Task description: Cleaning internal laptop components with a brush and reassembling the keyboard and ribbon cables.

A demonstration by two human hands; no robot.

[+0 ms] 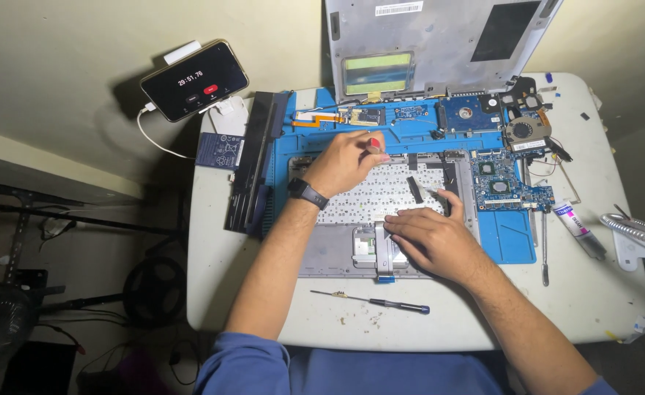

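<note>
Mid-frame, the laptop base (pixel 381 219) lies stripped, motherboard (pixel 505 181) already out at right. Left hand (pixel 346 162) pinches a red-capped tool (pixel 374 143); right hand (pixel 432 238) fingers flat, perhaps pressing a ribbon cable. Reassembly remains.

Left hand (pixel 346 162) closed around a red-tipped tool (pixel 374 143) above the laptop palmrest frame (pixel 381 219); right hand (pixel 430 238) flat on it. Green motherboard (pixel 504 181) just beside, screwdriver (pixel 372 301) near, on white surface (pixel 212 241).
</note>
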